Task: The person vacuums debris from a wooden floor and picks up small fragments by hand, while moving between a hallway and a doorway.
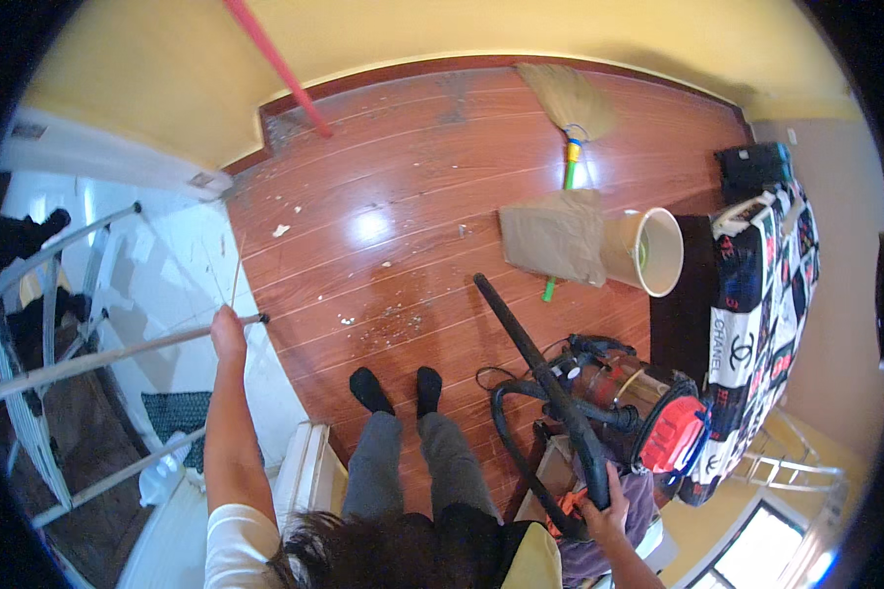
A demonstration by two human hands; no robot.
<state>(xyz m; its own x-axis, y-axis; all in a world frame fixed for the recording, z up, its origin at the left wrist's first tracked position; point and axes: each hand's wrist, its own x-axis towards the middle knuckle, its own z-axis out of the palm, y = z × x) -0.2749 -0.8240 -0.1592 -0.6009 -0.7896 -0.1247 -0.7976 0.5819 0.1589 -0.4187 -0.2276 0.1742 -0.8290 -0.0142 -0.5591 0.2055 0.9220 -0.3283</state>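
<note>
My left hand (228,335) reaches forward on the left, closed, with a thin stick (237,276) rising from it. It overlaps one leg of a metal stepladder (140,350); whether it touches the leg is unclear. At lower right, my right hand (610,508) grips the handle end of a black vacuum wand (534,361). The wand slants forward, its open tip above the wood-plank floor. A ribbed black hose (512,442) curves beside it, near a wet-and-dry vacuum cleaner (633,401) with a red top. Pale crumbs and debris (401,322) lie ahead of my feet.
A straw broom (563,99) with a green handle lies partly under flattened brown cardboard (549,235). Beside that, a cream bucket (659,254) rests on its side. A red pole (287,77) stands by the wall corner. A patterned cover (755,331) drapes furniture at right.
</note>
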